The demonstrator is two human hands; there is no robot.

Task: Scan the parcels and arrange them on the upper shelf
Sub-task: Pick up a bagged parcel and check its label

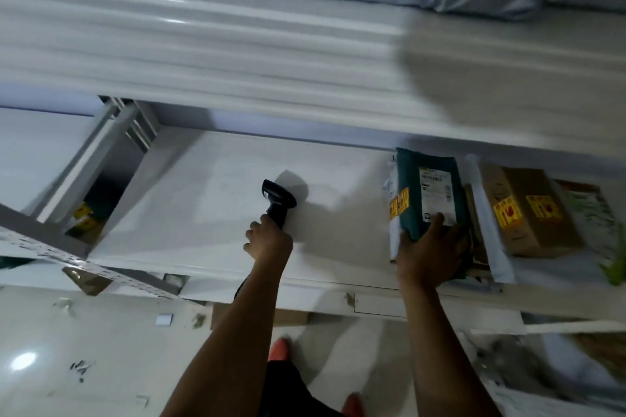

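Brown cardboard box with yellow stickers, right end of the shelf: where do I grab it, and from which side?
Likely the brown cardboard box by its near end, from the white shelf's front: it lies lengthwise toward you, and a white packet crowds its left side.

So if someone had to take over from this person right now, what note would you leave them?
Left hand: grips the black barcode scanner over the bare part of the white shelf.
Right hand: holds the near end of the dark green parcel, which is on the shelf with its label facing up.
Already there: a cardboard box with yellow stickers to the right, and a white mailer between the two.
Done: several parcels are lined up at the right end.
Left: release the green parcel, then scan and place any others. I cannot tell whether it has been scanned.
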